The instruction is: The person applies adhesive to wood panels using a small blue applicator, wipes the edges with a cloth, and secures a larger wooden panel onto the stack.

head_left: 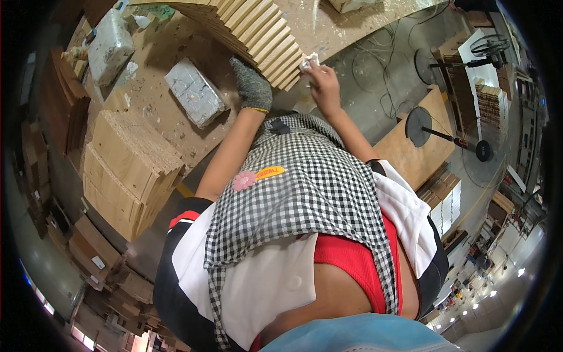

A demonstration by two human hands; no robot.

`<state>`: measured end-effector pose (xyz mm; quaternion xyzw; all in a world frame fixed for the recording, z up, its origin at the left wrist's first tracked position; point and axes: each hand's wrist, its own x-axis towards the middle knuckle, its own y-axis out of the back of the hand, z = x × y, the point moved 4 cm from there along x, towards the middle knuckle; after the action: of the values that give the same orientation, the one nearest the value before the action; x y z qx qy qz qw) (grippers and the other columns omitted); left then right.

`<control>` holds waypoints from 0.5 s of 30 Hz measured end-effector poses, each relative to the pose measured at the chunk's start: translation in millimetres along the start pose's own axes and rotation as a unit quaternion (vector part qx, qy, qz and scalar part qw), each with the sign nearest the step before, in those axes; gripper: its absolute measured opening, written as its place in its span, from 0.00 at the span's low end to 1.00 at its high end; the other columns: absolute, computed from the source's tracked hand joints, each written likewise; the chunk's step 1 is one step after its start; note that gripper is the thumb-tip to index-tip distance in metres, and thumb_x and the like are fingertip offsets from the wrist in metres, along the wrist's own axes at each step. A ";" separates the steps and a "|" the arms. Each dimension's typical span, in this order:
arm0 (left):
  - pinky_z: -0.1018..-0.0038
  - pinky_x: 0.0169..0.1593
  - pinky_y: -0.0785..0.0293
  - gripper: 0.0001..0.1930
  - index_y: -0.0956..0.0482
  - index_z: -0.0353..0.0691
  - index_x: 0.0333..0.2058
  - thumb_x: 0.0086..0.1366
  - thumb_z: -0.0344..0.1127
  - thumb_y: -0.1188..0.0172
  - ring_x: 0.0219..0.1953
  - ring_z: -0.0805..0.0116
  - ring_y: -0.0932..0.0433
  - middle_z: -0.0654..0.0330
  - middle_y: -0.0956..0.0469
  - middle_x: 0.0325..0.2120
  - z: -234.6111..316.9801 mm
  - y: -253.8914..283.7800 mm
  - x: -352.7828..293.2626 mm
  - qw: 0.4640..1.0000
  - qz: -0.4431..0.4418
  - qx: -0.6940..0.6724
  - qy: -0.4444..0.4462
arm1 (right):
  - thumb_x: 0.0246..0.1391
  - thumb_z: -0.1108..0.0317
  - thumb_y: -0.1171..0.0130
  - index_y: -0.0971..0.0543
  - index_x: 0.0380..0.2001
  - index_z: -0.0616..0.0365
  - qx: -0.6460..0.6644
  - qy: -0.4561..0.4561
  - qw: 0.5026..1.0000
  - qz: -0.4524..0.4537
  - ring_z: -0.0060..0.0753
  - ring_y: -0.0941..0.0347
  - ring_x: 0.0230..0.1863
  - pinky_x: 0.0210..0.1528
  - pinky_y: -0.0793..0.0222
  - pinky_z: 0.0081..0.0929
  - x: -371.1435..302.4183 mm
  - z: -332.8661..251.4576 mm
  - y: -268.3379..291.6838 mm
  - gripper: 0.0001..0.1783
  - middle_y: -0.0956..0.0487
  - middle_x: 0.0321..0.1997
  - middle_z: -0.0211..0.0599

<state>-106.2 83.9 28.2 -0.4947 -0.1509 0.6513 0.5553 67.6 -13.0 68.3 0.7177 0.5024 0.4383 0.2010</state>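
Right hand (324, 82): bare fingers pinching crumpled white rag (308, 60) at four-o'clock corner of staggered wood strips (267, 40), twelve o'clock of apron (293, 182). Left hand (254, 90): gloved, at strips' six; grip hidden, can't tell. Wrapped block (195, 92) nine o'clock of glove. Uneven push might slide strips askew, if loose.

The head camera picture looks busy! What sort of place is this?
Probably a woodworking workshop or factory: there's a fanned stack of wooden boards, a stained worktable, and another pile of cut boards at the left.
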 end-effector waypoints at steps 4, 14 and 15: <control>0.62 0.67 0.39 0.34 0.45 0.40 0.68 0.74 0.60 0.66 0.62 0.56 0.34 0.53 0.39 0.65 6.5 0.9 3.6 0.997 -0.059 0.032 -0.041 | 0.43 0.82 0.41 0.20 0.46 0.57 -0.020 0.149 0.986 -0.072 0.44 0.26 0.49 0.53 0.28 0.36 -20.8 -30.4 -28.6 0.23 0.22 0.57 0.36; 0.61 0.69 0.45 0.42 0.51 0.33 0.69 0.62 0.38 0.38 0.67 0.48 0.42 0.42 0.44 0.67 8.9 40.2 -30.5 0.945 0.111 0.296 0.084 | 0.47 0.76 0.38 0.20 0.43 0.63 0.126 -0.206 0.956 0.167 0.45 0.22 0.42 0.48 0.27 0.32 -3.5 30.8 36.2 0.17 0.19 0.43 0.46; 0.63 0.70 0.47 0.43 0.49 0.30 0.68 0.62 0.39 0.37 0.68 0.47 0.43 0.39 0.45 0.67 13.0 38.8 -30.8 0.890 0.071 0.450 0.013 | 0.47 0.73 0.35 0.18 0.41 0.61 0.176 -0.245 0.941 0.151 0.45 0.22 0.45 0.50 0.28 0.34 0.7 37.4 30.8 0.16 0.19 0.44 0.46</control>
<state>-142.3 48.5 20.0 -0.2100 0.2013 0.6806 0.6724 115.6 -19.4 71.0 0.8943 0.3927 0.1779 0.1198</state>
